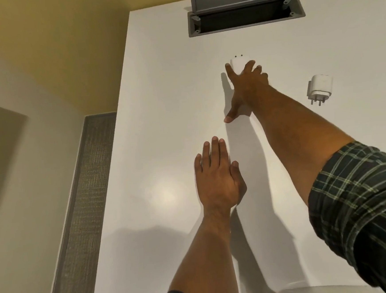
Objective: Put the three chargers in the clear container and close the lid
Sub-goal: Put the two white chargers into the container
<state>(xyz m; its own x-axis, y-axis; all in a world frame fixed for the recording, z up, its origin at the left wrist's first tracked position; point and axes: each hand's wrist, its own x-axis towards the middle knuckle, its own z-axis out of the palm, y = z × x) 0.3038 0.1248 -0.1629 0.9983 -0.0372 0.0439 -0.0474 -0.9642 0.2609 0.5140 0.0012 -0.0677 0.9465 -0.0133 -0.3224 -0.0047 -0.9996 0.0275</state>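
Observation:
A white charger (238, 64) lies on the white table (166, 116) in the middle far area. My right hand (245, 89) is stretched over it, fingers spread and resting on its near edge, thumb down on the table; the fingers are not closed around it. A second white charger (319, 87) lies to the right with its pins pointing toward me. My left hand (217, 179) rests flat on the table nearer to me, fingers together, holding nothing. A clear rounded rim, possibly the container (314, 286), peeks in at the bottom edge. No third charger is visible.
A grey cable hatch (281, 15) with its flap raised is set into the table's far end. The table's left edge (111, 176) drops to grey carpet and a beige wall.

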